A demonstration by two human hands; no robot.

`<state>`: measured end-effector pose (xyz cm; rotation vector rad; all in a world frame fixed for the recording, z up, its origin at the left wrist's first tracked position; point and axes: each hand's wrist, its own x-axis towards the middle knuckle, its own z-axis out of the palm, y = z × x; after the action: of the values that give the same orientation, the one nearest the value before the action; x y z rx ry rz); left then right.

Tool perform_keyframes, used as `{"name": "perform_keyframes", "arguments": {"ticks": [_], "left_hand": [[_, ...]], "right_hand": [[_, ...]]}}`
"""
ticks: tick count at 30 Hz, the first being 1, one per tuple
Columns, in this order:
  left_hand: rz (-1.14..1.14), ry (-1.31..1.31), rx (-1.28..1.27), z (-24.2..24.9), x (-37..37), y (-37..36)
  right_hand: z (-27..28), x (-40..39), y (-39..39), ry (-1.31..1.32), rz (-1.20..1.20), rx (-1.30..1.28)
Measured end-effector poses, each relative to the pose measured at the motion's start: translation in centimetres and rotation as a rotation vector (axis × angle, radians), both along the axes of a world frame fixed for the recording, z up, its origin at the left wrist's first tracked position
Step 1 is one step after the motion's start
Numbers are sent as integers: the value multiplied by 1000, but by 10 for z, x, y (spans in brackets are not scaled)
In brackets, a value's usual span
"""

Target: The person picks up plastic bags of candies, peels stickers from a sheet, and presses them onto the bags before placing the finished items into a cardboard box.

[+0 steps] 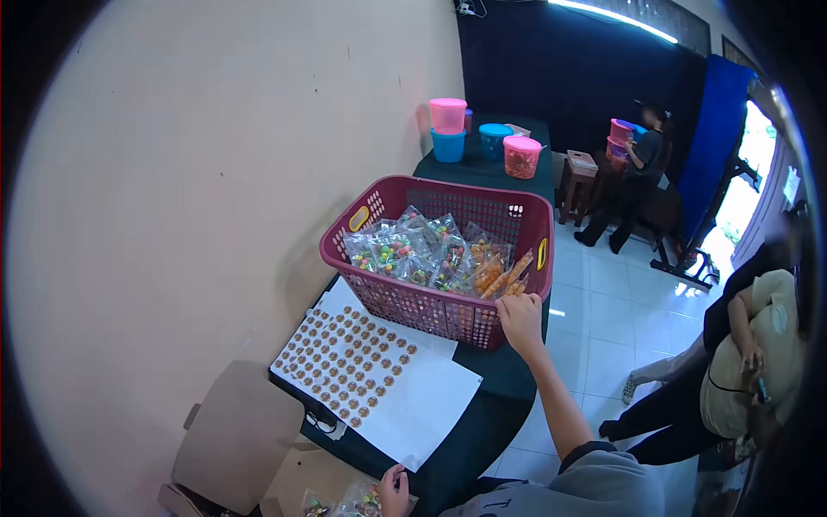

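Observation:
My right hand [521,319] is closed over the near right corner of the rim of a maroon plastic laundry basket [413,303]. Inside the basket lie many clear bags of colourful candies [392,247], with bags of orange snacks [493,274] at the right. My left hand [396,493] is low at the bottom edge, its fingers curled; what they hold, if anything, is hidden. Beside it are more clear candy bags [355,498] by an open cardboard box [297,478]. A white sheet of round brown stickers [345,358] lies between the box and the basket.
The dark-clothed table [504,379] runs along the wall, with pink-lidded tubs [522,157] and blue tubs [448,146] at its far end. One person [642,172] stands by stacked tubs at the back. Another person [749,362] is close on the right. A wooden stool [579,177] stands beyond the table.

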<state>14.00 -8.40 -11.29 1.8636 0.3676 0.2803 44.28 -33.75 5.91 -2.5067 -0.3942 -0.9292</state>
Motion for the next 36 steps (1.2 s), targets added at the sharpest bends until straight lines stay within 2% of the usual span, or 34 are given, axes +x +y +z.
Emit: {"name": "perform_keyframes", "arguments": {"ticks": [3,6,9,14,17,21,23,24,27,29,32,34,35,36], "left_hand": [[-30,29,-63,-1,1,-1],[-153,88,92,-17,8,7],[-173,99,-11,-18,25,3],[-274,9,70,34,79,-22],[-274,-12,-15,27,123,-29],[-239,-99,-60,69,195,-53],[-216,-224,144,89,238,-56],[-198,-247,136,105,259,-57],[-160,-432,168,168,326,-66],[-143,-328,241,186,376,-58],[-222,-303,273,170,461,-27],[-381,203,619,157,498,-6],[-374,202,622,149,510,1],[-450,461,689,142,523,7]], "right_hand": [[-1,2,2,-28,-61,-57],[-3,2,2,-47,-82,-70],[-1,0,0,-57,-74,-75],[-3,6,-7,3,-15,-49],[4,9,-12,44,45,-43],[16,20,-28,128,215,30],[25,30,-39,414,283,-70],[30,38,-44,524,326,-32],[26,70,-51,649,393,29],[25,76,-51,702,403,-91],[17,76,-51,676,469,-85],[24,74,-53,672,467,-67],[29,73,-54,663,456,-45],[29,72,-55,621,455,-32]]}}
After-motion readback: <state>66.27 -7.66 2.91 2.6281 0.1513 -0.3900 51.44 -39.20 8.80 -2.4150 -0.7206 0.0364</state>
